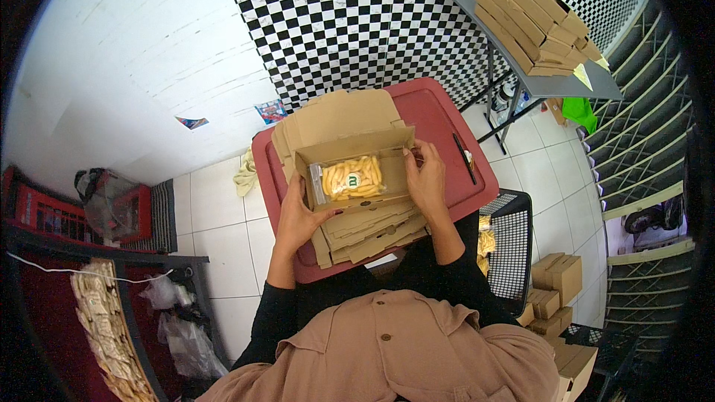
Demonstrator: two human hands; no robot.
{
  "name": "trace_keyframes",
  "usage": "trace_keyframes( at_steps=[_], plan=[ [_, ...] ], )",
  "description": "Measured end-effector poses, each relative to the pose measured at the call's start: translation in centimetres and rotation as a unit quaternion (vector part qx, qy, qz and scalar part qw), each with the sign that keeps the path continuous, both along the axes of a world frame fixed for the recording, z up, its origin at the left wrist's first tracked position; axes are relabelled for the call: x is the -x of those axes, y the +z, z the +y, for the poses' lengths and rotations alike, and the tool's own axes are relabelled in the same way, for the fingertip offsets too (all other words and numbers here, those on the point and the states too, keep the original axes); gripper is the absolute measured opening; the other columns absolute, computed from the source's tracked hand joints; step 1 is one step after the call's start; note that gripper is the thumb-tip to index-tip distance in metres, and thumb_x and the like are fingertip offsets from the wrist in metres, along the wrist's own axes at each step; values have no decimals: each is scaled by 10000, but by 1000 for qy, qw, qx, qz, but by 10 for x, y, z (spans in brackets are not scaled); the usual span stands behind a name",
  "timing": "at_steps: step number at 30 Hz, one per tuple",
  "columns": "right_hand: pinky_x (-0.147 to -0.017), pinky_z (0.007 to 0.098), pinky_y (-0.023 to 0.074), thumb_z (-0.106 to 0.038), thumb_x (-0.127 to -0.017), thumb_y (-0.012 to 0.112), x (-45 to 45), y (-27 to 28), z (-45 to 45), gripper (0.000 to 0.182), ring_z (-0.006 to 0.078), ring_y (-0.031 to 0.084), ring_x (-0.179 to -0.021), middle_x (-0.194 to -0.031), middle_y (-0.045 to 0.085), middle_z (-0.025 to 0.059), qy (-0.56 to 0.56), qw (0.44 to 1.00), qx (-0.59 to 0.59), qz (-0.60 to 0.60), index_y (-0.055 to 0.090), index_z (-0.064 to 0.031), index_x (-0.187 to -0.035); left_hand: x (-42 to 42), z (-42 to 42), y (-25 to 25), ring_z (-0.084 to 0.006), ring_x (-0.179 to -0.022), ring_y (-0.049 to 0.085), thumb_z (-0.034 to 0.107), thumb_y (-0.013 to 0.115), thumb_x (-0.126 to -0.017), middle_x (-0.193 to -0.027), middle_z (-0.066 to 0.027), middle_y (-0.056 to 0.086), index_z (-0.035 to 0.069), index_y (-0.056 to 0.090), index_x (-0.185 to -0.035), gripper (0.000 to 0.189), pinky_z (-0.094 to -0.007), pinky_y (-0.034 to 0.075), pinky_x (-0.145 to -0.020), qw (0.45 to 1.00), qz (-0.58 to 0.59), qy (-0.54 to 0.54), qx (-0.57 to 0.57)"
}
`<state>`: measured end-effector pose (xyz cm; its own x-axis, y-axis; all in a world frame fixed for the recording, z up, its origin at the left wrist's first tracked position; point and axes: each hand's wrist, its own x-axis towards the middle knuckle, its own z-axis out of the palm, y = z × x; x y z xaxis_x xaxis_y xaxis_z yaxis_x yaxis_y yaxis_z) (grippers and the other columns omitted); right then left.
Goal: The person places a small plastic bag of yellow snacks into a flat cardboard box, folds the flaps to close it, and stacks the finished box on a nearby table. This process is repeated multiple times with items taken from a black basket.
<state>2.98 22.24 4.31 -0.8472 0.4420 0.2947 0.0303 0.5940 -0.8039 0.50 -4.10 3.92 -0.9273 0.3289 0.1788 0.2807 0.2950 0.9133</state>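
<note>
An open cardboard box (394,170) rests on a stack of flattened cardboard boxes (380,229), on a red plastic lid (427,106). Inside the box lies a clear zip bag of yellow stick-shaped snacks (352,178) with a round sticker. My left hand (299,212) grips the box's left end, its thumb along the near wall. At the right end, my right hand (427,178) has its thumb and fingers on the side wall near the far corner.
A black pen (465,159) lies on the lid's right side. At right stand a black plastic basket (511,234) with more snack bags and several closed cardboard boxes (558,279). A grey table (558,88) behind holds stacked cardboard boxes (525,17).
</note>
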Motion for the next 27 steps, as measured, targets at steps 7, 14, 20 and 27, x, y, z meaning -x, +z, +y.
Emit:
trace_keyframes(
  at_steps=[7, 14, 20, 27],
  plan=[
    [-909, 429, 515, -8, -898, 597, -8, -2, 0, 298, 385, 659, -1066, -1116, 644, 233, 6, 999, -43, 10, 602, 33, -1194, -3, -3, 5, -340, -1380, 489, 63, 918, -636, -1460, -224, 519, -13, 325, -1520, 1067, -412, 412, -1133, 998, -5, 19, 61],
    [-955, 456, 477, 56, -834, 630, -16, 1, 2, 359, 411, 621, -1110, -1169, 633, 225, 34, 997, -63, 16, 576, 20, -1187, -2, -3, -8, -351, -1389, 478, 44, 917, -633, -1496, -227, 484, 55, 271, -1564, 1133, -427, 412, -1145, 1000, -2, 9, 18],
    [-986, 451, 464, 93, -781, 648, -26, 3, 8, 423, 427, 567, -1162, -1174, 590, 215, 79, 990, -113, 0, 569, 7, -1188, -3, -4, -11, -360, -1418, 443, 35, 909, -645, -1555, -218, 411, 34, 327, -1503, 1036, -427, 402, -1155, 997, 53, 23, 59],
    [-1080, 446, 428, 17, -796, 722, -42, 15, 10, 624, 412, 486, -1297, -1332, 491, 203, 179, 977, -78, -87, 542, -67, -1387, -3, -6, -15, -367, -1422, 435, 52, 911, -640, -1575, -204, 391, 33, 415, -1431, 934, -429, 396, -1158, 999, 25, 15, 35]
  ],
)
